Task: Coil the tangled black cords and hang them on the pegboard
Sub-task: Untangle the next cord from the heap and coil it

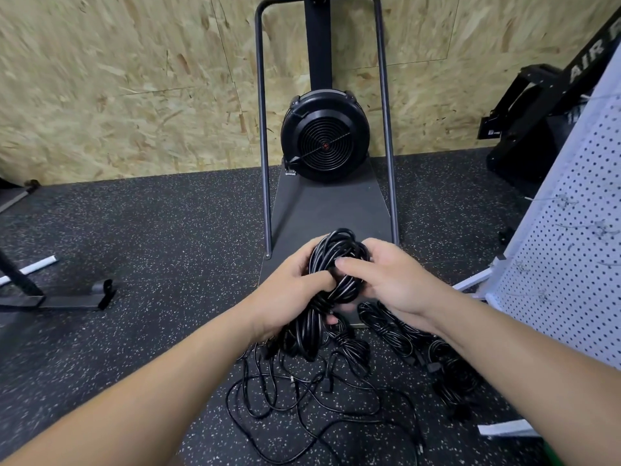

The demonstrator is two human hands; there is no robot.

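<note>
Your left hand [289, 290] fingers curled round the glossy black coiled cord bundle [331, 274] at frame centre, pinning the loops so they couldn't spring apart. Your right hand [386, 280] gripped the bundle's other side, thumb across the loops, likely to wrap or cinch them. Tails hung down to the loose tangled black cords [302, 395] on the speckled black rubber floor [151, 230], lower centre. More bunched black cords [396, 331] lay right of those. The white perforated pegboard [571, 247] stood at right edge, close for hanging; nothing hung there yet.
</note>
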